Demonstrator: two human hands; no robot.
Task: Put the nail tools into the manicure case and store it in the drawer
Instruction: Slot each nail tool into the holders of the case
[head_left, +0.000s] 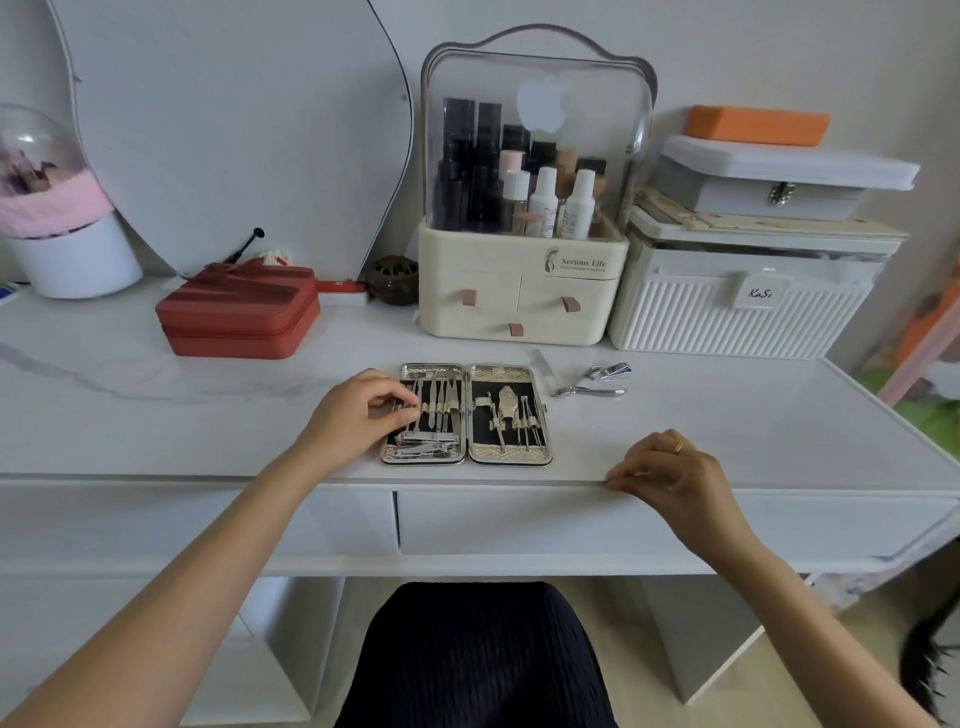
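Metal manicure case (467, 413) lies open, nippers (589, 391) and clipper (613, 371) beside.

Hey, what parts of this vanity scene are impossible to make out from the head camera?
- What the left hand pinches in the manicure case: its own fingers cover the tool.
- Whether the right hand holds anything: fingertips curl over the table edge.
- The loose tools beside the case: too small to identify.
- Drawer contents: closed front.
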